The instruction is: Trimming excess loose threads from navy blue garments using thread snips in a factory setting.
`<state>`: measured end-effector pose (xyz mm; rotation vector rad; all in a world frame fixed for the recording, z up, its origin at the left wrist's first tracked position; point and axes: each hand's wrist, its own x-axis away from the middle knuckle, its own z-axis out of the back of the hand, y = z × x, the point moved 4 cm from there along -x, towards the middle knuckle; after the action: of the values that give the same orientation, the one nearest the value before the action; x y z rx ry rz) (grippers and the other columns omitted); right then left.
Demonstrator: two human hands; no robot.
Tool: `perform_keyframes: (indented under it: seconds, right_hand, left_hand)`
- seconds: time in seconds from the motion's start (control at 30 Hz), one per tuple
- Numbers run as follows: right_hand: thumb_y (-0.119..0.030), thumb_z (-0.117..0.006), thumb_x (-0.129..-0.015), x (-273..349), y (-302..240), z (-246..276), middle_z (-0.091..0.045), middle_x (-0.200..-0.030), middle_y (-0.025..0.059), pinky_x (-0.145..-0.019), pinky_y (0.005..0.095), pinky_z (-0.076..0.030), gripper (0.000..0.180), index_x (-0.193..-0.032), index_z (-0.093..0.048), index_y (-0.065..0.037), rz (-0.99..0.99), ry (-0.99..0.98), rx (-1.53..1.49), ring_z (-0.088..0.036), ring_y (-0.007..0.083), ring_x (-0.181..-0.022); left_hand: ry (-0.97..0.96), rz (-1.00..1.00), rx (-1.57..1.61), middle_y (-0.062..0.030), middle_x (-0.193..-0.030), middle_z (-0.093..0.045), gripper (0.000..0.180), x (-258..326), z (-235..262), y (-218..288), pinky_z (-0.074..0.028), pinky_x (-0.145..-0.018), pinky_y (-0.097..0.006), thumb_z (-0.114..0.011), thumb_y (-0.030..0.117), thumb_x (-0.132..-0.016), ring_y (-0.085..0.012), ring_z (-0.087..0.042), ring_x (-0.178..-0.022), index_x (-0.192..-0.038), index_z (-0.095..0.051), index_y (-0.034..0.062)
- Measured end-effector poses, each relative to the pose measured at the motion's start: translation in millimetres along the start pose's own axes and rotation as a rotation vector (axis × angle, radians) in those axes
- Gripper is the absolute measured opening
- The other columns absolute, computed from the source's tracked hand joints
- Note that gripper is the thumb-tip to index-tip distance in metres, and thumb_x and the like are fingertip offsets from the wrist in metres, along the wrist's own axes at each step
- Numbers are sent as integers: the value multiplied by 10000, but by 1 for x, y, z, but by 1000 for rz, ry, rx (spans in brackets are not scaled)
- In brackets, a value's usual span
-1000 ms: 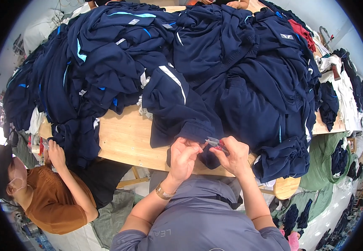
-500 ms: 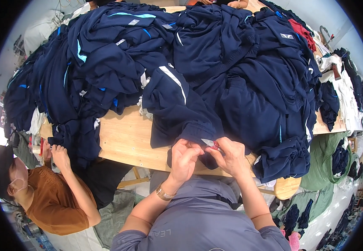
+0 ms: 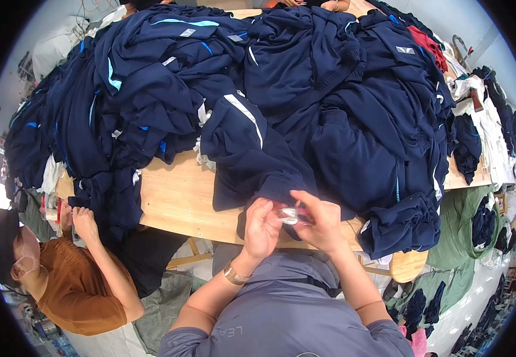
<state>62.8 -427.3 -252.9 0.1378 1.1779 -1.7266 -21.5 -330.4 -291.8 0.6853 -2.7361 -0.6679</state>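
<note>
Near the table's front edge, my right hand (image 3: 322, 221) is closed around small thread snips (image 3: 289, 215) with shiny metal blades and a pinkish-red handle; motion blurs them a little. My left hand (image 3: 261, 229) is just left of the snips, fingertips and thumb pressed together. Whether it pinches a thread, cloth or the tip of the snips is too small to tell. Under both hands lies a navy garment (image 3: 252, 157) with a white stripe, its gathered cuff end towards me.
Heaped navy garments (image 3: 329, 77) cover most of the wooden table (image 3: 174, 196). At the left, a person in a brown shirt (image 3: 82, 279) handles dark cloth; another person's hands (image 3: 332, 6) show at the far edge. Green cloth (image 3: 457, 238) hangs at the right.
The snips have turned in my right hand, their blades no longer pointing up and left. My right fingers have lifted slightly; the left hand has barely moved. The garment lies as before.
</note>
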Motion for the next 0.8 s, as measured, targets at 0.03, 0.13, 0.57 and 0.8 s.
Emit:
perform_keyframes:
  seconds: [0.03,0.13,0.57,0.8]
  right_hand:
    - [-25,-747,-575,-1,-2,0,-578,-640,31,-446,245,-396,509,-1059,-587,-35,1,-1,-3,-522,138,-478]
    - [7,-689,-539,0,-8,-4,-585,-634,34,-488,263,-424,443,-977,-629,-23,98,-58,252,-541,172,-497]
    - [-164,-635,-838,15,19,8,-489,-657,-35,-516,176,-329,175,-881,-562,-10,-460,125,-424,-402,16,-577]
    - [-262,-744,-698,10,12,14,-566,-653,91,-486,298,-426,321,-809,-566,-18,-111,-83,240,-556,249,-525]
  left_hand:
    - [-12,41,-16,-104,-903,-589,196,1,3,-1,-468,-804,-312,-406,141,-898,-193,-592,-871,-970,-517,-3]
    - [-89,3,-34,-108,-950,-582,227,-2,13,-5,-459,-807,-294,-402,150,-891,-191,-590,-876,-1012,-507,-10]
    - [-48,-7,-234,-64,-880,-544,165,-10,2,-1,-428,-966,-439,-490,-99,-825,-149,-584,-838,-969,-496,-19]
    - [-119,42,-216,-53,-866,-535,237,-10,2,4,-423,-974,-405,-504,-91,-816,-140,-565,-883,-1038,-480,-14]
